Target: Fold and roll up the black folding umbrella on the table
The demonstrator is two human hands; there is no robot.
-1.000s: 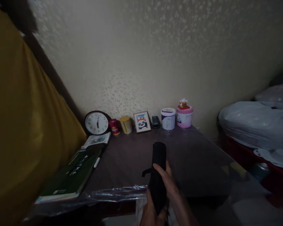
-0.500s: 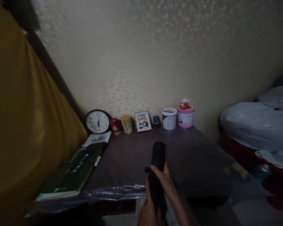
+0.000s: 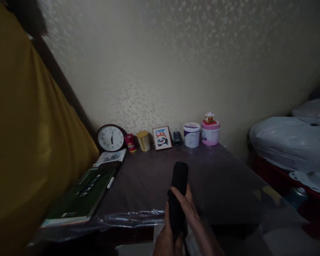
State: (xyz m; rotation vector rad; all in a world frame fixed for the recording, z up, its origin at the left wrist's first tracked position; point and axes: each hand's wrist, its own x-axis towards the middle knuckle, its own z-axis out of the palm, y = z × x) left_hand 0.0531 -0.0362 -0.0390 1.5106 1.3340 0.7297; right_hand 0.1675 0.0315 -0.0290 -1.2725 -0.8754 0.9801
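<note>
A black folded umbrella [image 3: 179,177] is held in both hands over the table's near edge, its long side pointing away from me. My left hand [image 3: 167,234] wraps its lower end from the left, thumb lying along the side. Higher up, my right hand [image 3: 186,204] grips it from the right with the thumb across the top. A small dark strap tab sticks out on the umbrella's left side near my right thumb. A thin cord hangs below the lower end. Part of the fingers is hidden behind the umbrella.
The dark table [image 3: 144,181] has a plastic cover. Along the wall stand a clock [image 3: 110,138], a red can [image 3: 130,143], a yellow tin [image 3: 143,140], a picture frame [image 3: 162,138] and two tubs [image 3: 191,135]. Left lies a green book [image 3: 81,195]; a yellow curtain [image 3: 34,142] hangs beside it.
The strap tab on the umbrella's left side now sticks out less and lies closer to the umbrella. Both hands keep hold with hardly any shift.
</note>
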